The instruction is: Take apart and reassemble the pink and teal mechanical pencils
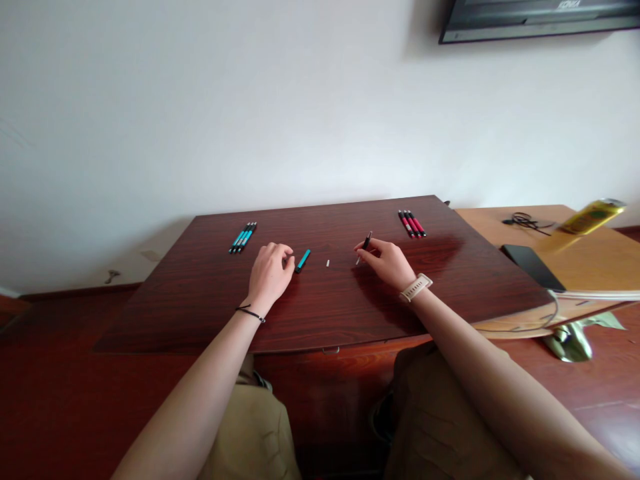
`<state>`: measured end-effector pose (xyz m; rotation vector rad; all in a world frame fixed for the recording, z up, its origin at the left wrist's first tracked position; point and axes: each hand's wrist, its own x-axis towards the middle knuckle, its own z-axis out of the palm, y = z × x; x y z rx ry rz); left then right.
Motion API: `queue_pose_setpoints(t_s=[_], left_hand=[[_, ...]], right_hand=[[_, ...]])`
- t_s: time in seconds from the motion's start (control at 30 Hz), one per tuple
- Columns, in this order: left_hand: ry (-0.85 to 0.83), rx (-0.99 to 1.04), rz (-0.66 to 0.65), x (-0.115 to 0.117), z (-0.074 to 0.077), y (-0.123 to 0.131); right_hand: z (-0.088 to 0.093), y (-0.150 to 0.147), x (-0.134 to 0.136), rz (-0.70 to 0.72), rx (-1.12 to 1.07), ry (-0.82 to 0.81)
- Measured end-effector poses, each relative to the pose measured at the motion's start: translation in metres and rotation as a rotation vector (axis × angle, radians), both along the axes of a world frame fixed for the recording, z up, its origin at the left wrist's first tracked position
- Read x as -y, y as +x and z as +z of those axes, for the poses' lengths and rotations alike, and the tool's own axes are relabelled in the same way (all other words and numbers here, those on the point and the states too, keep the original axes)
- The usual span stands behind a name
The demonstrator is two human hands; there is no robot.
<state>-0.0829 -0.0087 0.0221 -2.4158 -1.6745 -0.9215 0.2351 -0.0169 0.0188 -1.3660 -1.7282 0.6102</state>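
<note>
My left hand [271, 272] rests over the left middle of the dark table, fingers curled with a gap between thumb and forefinger, nothing visible in it. Just right of its thumb lies a teal pen barrel [303, 260] with a black end. A small white piece [328, 263] lies between my hands. My right hand [387, 259] pinches a black pen part [367, 240], held tilted; a thin pale tip [357, 261] shows below the fingers. Several teal pens [243, 237] lie side by side at the back left, and several red pens [413, 224] at the back right.
The dark wooden table [320, 320] backs onto a white wall. At right, a lighter wooden surface [480, 223] bears a black flat object [533, 267], a dark cable [527, 222] and a tilted yellow can [595, 217]. A screen [540, 23] hangs above.
</note>
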Motion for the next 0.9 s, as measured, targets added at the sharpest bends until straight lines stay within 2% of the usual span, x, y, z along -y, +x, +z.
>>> queue_pose_setpoints(t_s=[0.17, 0.33, 0.47, 0.67, 0.9], left_hand=[[0.007, -0.144, 0.014, 0.01, -0.004, 0.018], [-0.019, -0.181, 0.062, 0.009, -0.011, 0.018], [-0.01, -0.157, 0.051, 0.008, -0.011, 0.014], [-0.008, -0.018, -0.084, 0.014, -0.001, 0.023], [-0.002, 0.072, -0.218, 0.027, 0.003, 0.041]], right_hand=[[0.0, -0.002, 0.001, 0.011, -0.055, -0.001], [0.0, -0.004, 0.001, 0.03, -0.102, -0.01], [0.0, -0.004, -0.001, 0.061, -0.309, -0.049], [0.001, -0.013, 0.002, 0.07, -0.746, -0.164], [0.002, -0.023, 0.008, 0.115, -0.831, -0.203]])
